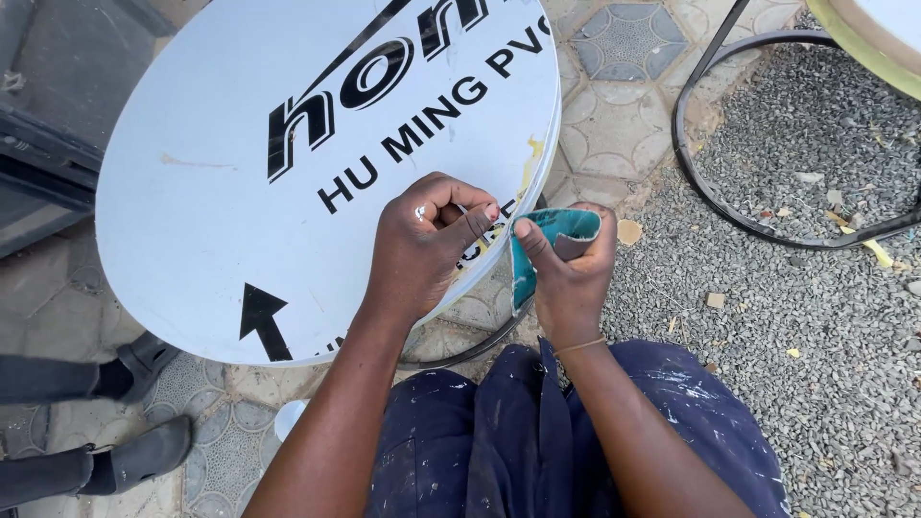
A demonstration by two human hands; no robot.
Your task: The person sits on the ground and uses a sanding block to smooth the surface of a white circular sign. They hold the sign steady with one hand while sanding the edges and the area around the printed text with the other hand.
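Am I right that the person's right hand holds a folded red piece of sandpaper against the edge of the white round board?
Not quite: the folded sandpaper in the right hand is teal, not red, as the head view shows. It is indeed held at the edge of the white round board.

The round board (240, 173) is white with black lettering and a black arrow; the folded sandpaper (552, 240) is teal; the trousers (508, 441) are navy, paint-speckled; the gravel (815, 317) is grey.

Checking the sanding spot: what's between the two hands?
In the head view, the white disc's edge runs between left hand and right hand, which holds folded teal sandpaper against it.
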